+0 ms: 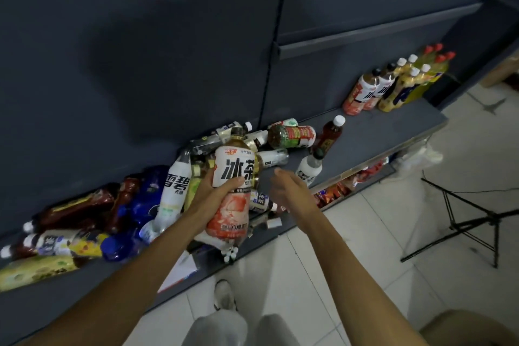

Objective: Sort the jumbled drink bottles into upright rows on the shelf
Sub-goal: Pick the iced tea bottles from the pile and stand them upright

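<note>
My left hand [216, 191] grips a large ice tea bottle [233, 191] with a white and peach label, lifted above the pile with its cap pointing away from me. Just right of the bottle my right hand [289, 191] hangs with relaxed fingers, holding nothing. A jumble of lying bottles [118, 213] covers the dark grey shelf [379, 132] at left and centre. At the shelf's far right end, several upright bottles [393, 84] stand in rows: ice tea, white-capped, then red-capped ones.
A brown tea bottle with a white cap [330, 133], a green-lidded jar [292, 136] and a white bottle [309, 170] lie between pile and rows. Snack packets [334, 191] fill the lower shelf. A black tripod [471, 219] stands on the tiled floor at right.
</note>
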